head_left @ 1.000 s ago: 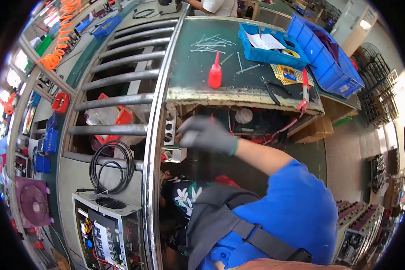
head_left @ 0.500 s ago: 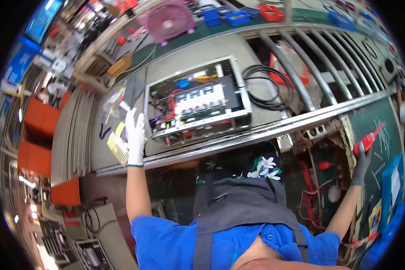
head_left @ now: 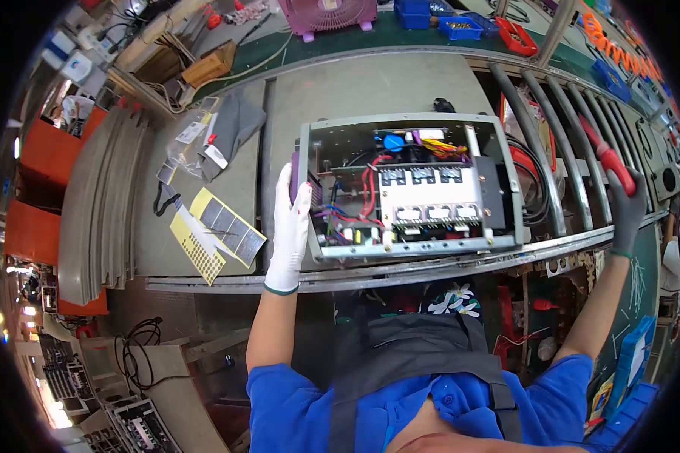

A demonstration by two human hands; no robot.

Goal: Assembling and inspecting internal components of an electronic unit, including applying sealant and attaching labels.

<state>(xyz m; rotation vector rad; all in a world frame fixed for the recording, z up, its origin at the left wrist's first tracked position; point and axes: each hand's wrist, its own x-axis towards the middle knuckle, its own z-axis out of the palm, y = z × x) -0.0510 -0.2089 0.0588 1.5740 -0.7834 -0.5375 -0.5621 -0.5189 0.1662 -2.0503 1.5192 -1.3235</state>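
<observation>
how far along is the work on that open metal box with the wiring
Done: the grey metal chassis box lies open on the grey bench, its red wires exposed. In hand: the white-gloved left hand holds its left edge; the grey-gloved right hand has a grip on a red-handled screwdriver. Left: no cover is on.

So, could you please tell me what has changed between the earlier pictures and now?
The left hand moved from the yellow sheets to the open metal chassis and now grips its left edge. The right hand still holds the red-handled screwdriver beside the rollers.
</observation>
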